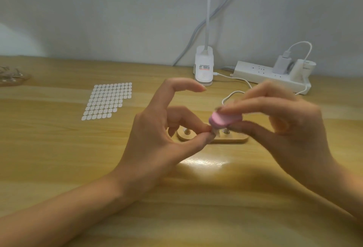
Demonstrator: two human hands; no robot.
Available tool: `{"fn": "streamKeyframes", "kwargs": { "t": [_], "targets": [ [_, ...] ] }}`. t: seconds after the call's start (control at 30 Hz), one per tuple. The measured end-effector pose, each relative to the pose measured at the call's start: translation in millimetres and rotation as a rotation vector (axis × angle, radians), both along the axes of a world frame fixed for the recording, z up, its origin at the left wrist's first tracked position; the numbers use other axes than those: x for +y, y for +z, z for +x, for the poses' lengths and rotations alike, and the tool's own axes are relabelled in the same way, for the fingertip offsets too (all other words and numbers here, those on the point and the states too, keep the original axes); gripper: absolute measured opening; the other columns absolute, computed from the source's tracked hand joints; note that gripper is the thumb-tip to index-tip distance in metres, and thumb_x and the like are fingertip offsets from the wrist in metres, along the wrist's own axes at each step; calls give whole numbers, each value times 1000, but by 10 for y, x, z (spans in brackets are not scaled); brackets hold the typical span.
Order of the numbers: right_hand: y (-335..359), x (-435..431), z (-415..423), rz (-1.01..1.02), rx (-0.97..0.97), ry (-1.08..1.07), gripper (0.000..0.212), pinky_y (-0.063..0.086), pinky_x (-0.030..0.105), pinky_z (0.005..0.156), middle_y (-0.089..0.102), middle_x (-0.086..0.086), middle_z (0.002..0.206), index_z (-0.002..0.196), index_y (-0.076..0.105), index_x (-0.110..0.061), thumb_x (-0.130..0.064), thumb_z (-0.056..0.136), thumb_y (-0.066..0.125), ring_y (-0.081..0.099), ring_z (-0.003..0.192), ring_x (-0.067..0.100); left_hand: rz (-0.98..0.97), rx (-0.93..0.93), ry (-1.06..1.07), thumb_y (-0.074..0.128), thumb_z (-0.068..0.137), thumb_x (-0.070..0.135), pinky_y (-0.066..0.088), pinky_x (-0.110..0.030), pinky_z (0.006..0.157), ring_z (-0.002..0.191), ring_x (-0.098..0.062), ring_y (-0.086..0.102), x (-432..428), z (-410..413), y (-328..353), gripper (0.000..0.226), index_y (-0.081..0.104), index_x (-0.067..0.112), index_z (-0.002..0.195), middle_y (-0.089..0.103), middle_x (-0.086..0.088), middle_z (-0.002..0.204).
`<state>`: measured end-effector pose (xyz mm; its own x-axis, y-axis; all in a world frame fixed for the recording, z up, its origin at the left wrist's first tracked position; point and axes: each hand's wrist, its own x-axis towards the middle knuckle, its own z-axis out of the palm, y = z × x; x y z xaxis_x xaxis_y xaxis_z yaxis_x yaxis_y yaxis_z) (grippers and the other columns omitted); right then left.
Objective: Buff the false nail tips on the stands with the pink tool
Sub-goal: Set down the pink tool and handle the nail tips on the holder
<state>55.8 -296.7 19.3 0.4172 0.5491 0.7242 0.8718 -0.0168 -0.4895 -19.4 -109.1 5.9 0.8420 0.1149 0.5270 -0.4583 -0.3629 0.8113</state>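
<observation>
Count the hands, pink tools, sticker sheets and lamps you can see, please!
Hands: 2, left hand and right hand
Rounded pink buffing tool: 1
Sheet of white oval stickers: 1
White plastic clip lamp: 1
Total: 5

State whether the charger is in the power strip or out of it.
In: the charger sits upright, seated on the power strip, with its cable looping out of its top.

1. White oval stickers in a grid [107, 101] are laid flat on the light wooden table [59, 148], left of centre.
2. White clip-on lamp base [203, 68] is set at the table's rear edge.
3. White power strip [255, 71] is placed just right of it, with a white charger [281, 65] plugged in.
4. Clear plastic clutter [9, 75] is seen far left, blurred.
</observation>
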Motion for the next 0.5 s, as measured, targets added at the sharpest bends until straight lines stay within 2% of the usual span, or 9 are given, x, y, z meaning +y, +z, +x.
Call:
{"fn": "streamKeyframes", "kwargs": {
  "t": [0.07, 0.13, 0.23, 0.37, 0.47, 0.5],
  "targets": [
    [-45, 17, -51, -62, -48, 48, 17, 54, 33, 78, 66, 1, 93, 102, 73, -22, -22, 85, 74, 68, 89, 14, 8, 5, -14, 83, 74, 34, 40, -30, 58, 65, -21, 64, -10, -19, -5, 56, 52, 36, 120, 74, 9, 73],
    [-59, 17, -60, -86, -107, 71, 17, 53, 28, 82, 67, -2, 96, 103, 74, -20, -21, 85, 73, 68, 91, 12, 3, 9, -22, 82, 73, 36, 41, -29, 58, 65, -20, 64, -22, -30, -8, 55, 52, 38, 120, 73, 9, 72],
    [-16, -5, 5, -6, -12, 11, 19, 53, 32, 80, 66, 1, 94, 102, 72, -22, -20, 84, 76, 68, 89, 16, 13, 5, -2, 83, 76, 30, 42, -32, 57, 64, -24, 64, -16, -20, -2, 55, 52, 34, 121, 74, 9, 74],
    [-66, 7, -55, -105, -93, 101, 18, 55, 36, 79, 67, 1, 95, 103, 74, -18, -20, 85, 73, 70, 93, 13, -4, 32, -31, 83, 72, 32, 40, -25, 59, 64, -16, 62, -38, -34, -15, 57, 53, 37, 120, 72, 8, 71],
    [-34, -15, -1, -27, -25, 48, 19, 54, 43, 76, 67, 1, 95, 103, 73, -20, -21, 84, 73, 70, 91, 20, -11, 20, -11, 81, 76, 35, 42, -34, 58, 64, -22, 63, -30, -33, -12, 53, 52, 35, 121, 73, 8, 72],
    [-37, -12, -6, -34, -18, 45, 19, 55, 41, 78, 67, 1, 95, 102, 73, -20, -22, 84, 73, 70, 91, 19, -7, 22, -11, 83, 76, 34, 42, -37, 58, 64, -23, 63, -32, -35, -9, 54, 52, 35, 121, 73, 8, 73]
  ]
}}
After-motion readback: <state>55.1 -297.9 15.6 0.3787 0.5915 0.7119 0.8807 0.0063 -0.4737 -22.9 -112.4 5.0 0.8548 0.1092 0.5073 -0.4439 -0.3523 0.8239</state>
